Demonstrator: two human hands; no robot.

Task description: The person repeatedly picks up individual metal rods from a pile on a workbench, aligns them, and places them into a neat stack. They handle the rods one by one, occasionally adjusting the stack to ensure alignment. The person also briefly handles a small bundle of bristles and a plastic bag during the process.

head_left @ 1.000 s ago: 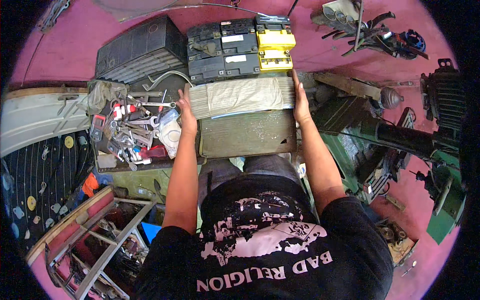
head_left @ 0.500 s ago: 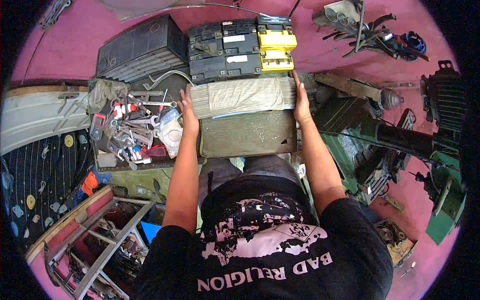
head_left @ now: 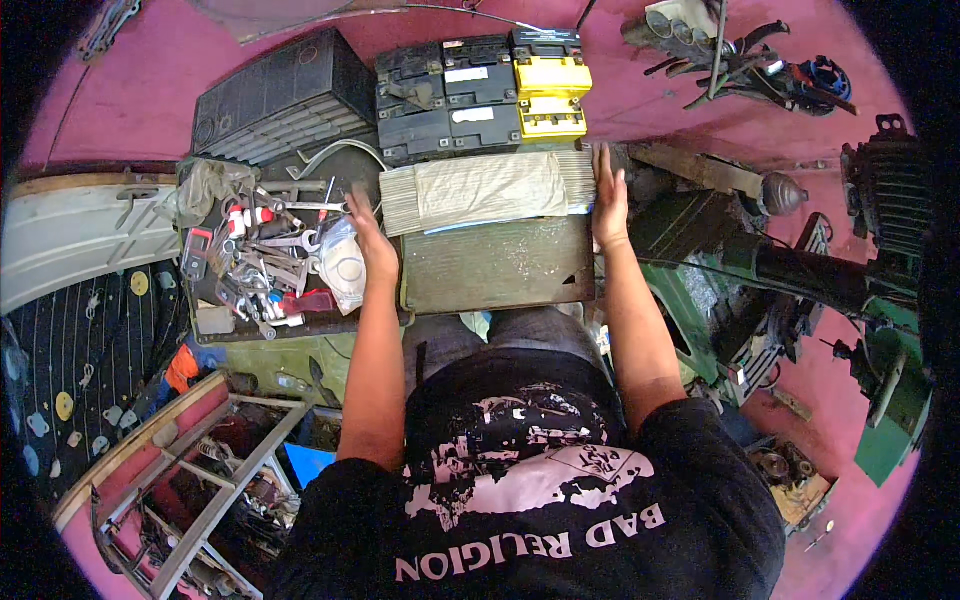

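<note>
A long, flat grey-beige block with ribbed ends point(head_left: 402, 205) lies across the far part of the worn green-brown worktop point(head_left: 490, 275). A pale wrinkled sheet point(head_left: 490, 192) covers its middle, and a thin blue edge shows along its near side. My left hand point(head_left: 374, 242) is beside the block's left end, its fingers stretched forward and nothing in them. At the right end, my right hand point(head_left: 610, 200) is upright and flat with fingers extended, very close to the block; I cannot tell whether it touches.
Several black batteries point(head_left: 480, 90) and yellow ones point(head_left: 552, 78) stand behind the block. Left of it, a tray holds wrenches point(head_left: 300, 242) and other tools. A large black ribbed case point(head_left: 285, 100) is at the back left; green machinery point(head_left: 690, 235) stands to the right.
Both hands have moved outward from the block's ends, the left one to the left and the right one slightly right. The block has hardly shifted.
</note>
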